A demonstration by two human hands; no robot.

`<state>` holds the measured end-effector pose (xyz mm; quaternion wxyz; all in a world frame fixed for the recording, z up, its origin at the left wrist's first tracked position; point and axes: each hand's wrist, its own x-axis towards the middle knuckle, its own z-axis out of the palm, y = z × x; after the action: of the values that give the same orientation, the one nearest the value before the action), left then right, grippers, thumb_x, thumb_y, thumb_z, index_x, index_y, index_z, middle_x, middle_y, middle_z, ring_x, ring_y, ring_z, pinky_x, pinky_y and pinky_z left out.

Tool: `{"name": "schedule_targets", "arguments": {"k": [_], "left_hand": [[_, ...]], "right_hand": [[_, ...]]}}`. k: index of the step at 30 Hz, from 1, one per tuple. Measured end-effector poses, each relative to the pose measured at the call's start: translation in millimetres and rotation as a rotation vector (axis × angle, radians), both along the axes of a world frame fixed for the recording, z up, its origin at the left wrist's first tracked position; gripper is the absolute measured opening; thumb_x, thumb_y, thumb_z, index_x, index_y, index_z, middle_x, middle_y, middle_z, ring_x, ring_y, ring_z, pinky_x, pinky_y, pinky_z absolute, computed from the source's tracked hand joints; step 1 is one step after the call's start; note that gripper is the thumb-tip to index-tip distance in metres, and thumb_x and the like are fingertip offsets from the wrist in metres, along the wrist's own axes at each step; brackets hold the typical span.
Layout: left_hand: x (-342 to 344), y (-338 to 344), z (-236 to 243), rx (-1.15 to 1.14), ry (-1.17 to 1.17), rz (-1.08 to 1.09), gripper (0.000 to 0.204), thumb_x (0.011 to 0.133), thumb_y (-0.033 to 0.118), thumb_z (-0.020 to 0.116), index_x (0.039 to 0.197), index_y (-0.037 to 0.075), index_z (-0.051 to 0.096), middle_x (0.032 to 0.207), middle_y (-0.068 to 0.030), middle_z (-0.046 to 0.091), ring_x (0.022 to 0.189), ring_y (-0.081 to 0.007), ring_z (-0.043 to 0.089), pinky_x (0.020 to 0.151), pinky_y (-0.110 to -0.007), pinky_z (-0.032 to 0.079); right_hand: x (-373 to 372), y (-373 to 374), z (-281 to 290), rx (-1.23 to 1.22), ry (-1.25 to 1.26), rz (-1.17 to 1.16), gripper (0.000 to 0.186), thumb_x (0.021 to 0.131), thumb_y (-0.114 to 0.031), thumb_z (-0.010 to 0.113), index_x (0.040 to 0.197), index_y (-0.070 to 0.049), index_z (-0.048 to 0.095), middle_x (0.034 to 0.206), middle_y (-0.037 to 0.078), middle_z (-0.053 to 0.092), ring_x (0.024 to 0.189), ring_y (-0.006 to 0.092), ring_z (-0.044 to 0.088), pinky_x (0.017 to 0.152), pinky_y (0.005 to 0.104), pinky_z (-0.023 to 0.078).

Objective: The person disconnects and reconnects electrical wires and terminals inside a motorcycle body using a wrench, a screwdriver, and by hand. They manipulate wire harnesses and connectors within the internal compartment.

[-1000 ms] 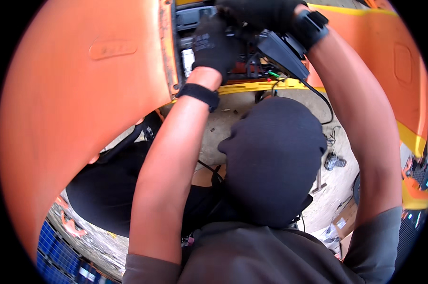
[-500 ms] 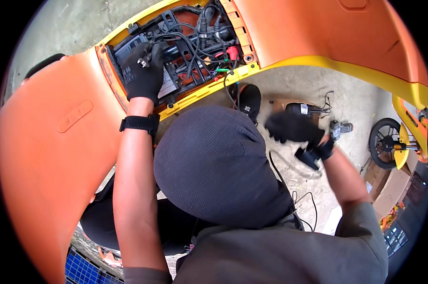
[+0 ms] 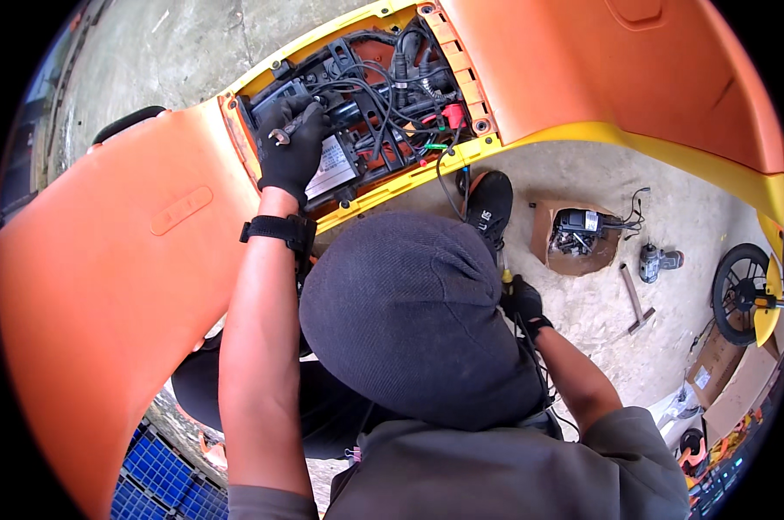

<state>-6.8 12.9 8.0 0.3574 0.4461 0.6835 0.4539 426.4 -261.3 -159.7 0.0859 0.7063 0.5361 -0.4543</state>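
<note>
An orange-and-yellow vehicle body (image 3: 80, 286) has an open compartment with tangled black cables (image 3: 379, 95), a red connector (image 3: 453, 115) and a silver box (image 3: 331, 172). My gloved left hand (image 3: 292, 143) is closed at the compartment's left side, gripping a small metal part (image 3: 281, 135). Below the compartment, my gloved right hand (image 3: 522, 302) is closed around a yellow-handled tool (image 3: 507, 276), beside a black shoe (image 3: 487, 208); part of the hand is hidden behind a dark knit-covered head (image 3: 401, 312) in the middle of the view.
On the concrete floor lie cardboard (image 3: 544, 227) holding a black device (image 3: 581, 227) and small hardware, a cordless power tool (image 3: 656, 263) and a T-handle tool (image 3: 637, 303). At right are a wheel (image 3: 732, 295) and boxes (image 3: 730, 390); blue crates (image 3: 162, 472) sit lower left.
My right hand left the compartment, moved down to floor level and now grips a yellow-handled tool. My left hand stayed in the compartment. The view has widened over the floor.
</note>
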Motion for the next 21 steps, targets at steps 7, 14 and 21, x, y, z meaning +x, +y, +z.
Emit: {"name": "schedule_targets", "arguments": {"k": [7,14,21], "left_hand": [[0,-2,17,-0.082,0.063,-0.059,0.015,0.09,0.012,0.07,0.098,0.0,0.068,0.086,-0.0086,0.072,0.078,-0.0145,0.07,0.072,-0.029,0.056],[-7,2,12,-0.094,0.14,-0.076,0.019,0.09,0.018,0.071,0.097,0.0,0.072,0.086,-0.0069,0.073,0.079,-0.0134,0.067,0.072,-0.029,0.053],[-10,-3,12,-0.052,0.098,-0.1,0.017,0.089,0.014,0.072,0.099,0.0,0.07,0.087,-0.0079,0.072,0.078,-0.0146,0.066,0.073,-0.03,0.054]], "right_hand": [[46,76,177,0.281,0.292,0.101,0.031,0.092,-0.016,0.071,0.119,-0.005,0.06,0.092,0.017,0.065,0.078,0.0337,0.067,0.066,0.0417,0.052],[-56,206,289,0.783,0.434,0.473,0.053,0.088,-0.007,0.068,0.139,-0.002,0.052,0.106,0.019,0.064,0.086,0.037,0.065,0.074,0.0437,0.052],[-157,294,258,1.051,0.509,0.543,0.035,0.088,-0.013,0.071,0.121,-0.005,0.062,0.103,0.018,0.068,0.092,0.0366,0.067,0.079,0.0442,0.054]]}}
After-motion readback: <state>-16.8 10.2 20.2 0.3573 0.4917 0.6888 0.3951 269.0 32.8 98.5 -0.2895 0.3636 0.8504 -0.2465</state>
